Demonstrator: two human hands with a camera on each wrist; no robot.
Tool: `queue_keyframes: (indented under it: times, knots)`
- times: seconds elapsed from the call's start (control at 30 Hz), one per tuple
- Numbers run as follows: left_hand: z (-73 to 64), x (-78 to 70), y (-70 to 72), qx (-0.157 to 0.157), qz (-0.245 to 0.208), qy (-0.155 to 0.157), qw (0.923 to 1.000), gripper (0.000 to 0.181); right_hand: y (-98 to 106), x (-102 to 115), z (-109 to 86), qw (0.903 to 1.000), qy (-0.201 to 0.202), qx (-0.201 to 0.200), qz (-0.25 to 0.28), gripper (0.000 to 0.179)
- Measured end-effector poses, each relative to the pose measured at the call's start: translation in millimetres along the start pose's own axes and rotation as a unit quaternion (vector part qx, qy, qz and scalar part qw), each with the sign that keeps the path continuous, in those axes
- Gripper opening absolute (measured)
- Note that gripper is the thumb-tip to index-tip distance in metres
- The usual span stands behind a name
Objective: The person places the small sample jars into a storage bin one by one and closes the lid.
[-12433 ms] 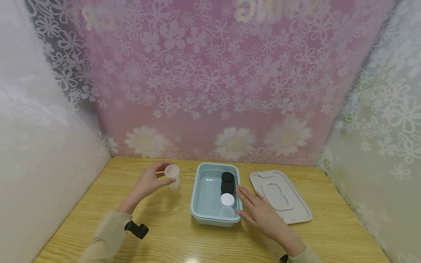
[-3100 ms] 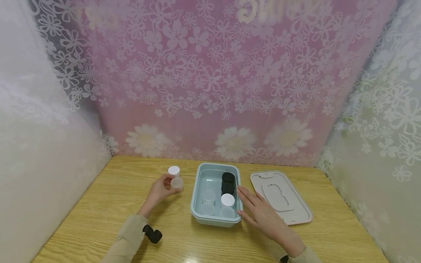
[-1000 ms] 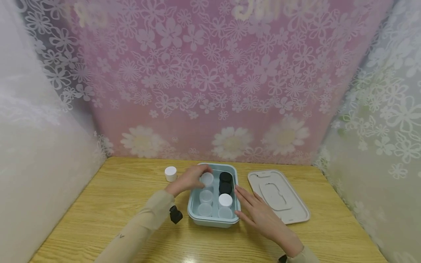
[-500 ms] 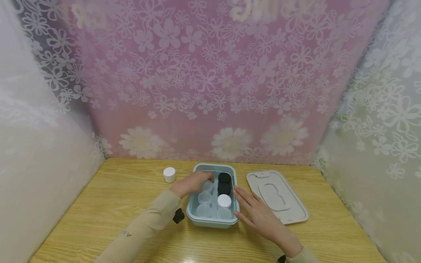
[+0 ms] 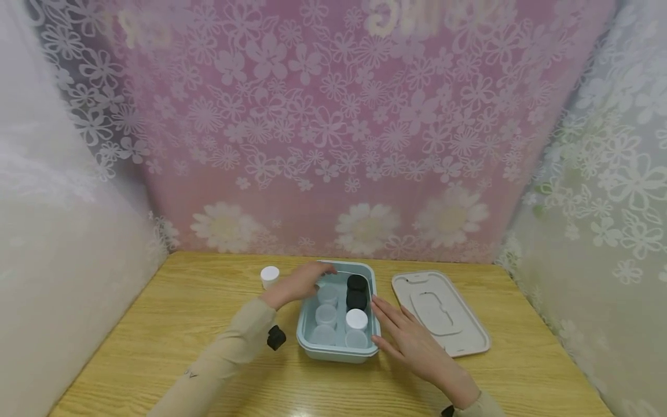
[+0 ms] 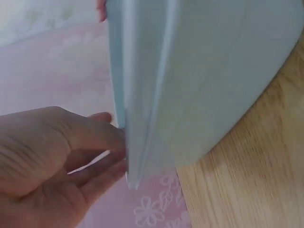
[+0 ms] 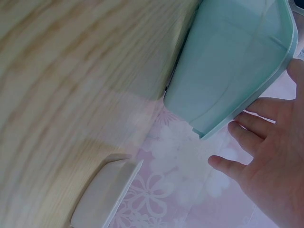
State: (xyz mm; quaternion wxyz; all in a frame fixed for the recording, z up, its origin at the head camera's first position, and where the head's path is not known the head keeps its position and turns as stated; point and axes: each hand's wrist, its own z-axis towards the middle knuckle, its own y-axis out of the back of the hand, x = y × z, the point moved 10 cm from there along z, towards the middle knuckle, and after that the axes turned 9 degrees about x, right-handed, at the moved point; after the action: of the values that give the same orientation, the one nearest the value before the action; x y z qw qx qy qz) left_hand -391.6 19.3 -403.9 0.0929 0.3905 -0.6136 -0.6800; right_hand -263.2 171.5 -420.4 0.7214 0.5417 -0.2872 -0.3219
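A light-blue plastic box stands on the wooden table. Inside on the right are two black lidded containers, a white-capped one and a translucent round one. Three translucent round containers line the left side. My left hand reaches over the left rim by the rearmost of these, thumb and fingers spread and holding nothing. In the left wrist view, the box wall hides part of its fingertips. Along the right rim lie the straight fingertips of my right hand.
Left of the box, a white-capped container stands partly behind my left wrist. A pale flat lid lies to the right, beside my right hand. Flowered curtains hang behind the table.
My left hand carried translucent containers from the left of the table into the box's left side. It has just let go of the rearmost and drawn back left. The right hand stays at the rim.
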Motion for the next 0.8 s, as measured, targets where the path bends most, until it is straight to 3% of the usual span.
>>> queue_keyframes:
  times: [0.13, 0.3, 0.53, 0.6, 0.8]
  knots:
    - [-10.3, 14.0, 15.7, -0.054, -0.059, 0.003, 0.9968, 0.041, 0, 0, -0.5, 1.0000, -0.003, 0.004, 0.003, 0.068]
    - [-27.7, 34.6, 30.9, -0.124, -0.129, 0.029, 0.9835, 0.041, 0, 0, -0.9, 1.0000, -0.002, 0.002, 0.004, 0.068]
    - [-52.7, 63.2, 46.9, -0.228, -0.251, 0.029, 0.9403, 0.037, 0, 0, -0.3, 0.9999, -0.004, 0.004, 0.009, 0.068]
    - [-60.0, 70.2, 50.5, -0.254, -0.269, 0.030, 0.9286, 0.036, 0, 0, -0.4, 0.9999, -0.004, 0.004, 0.009, 0.068]
    - [-80.9, 93.0, 55.7, -0.311, -0.278, 0.063, 0.9069, 0.035, 0, 1, -0.1, 1.0000, -0.003, 0.000, 0.006, 0.067]
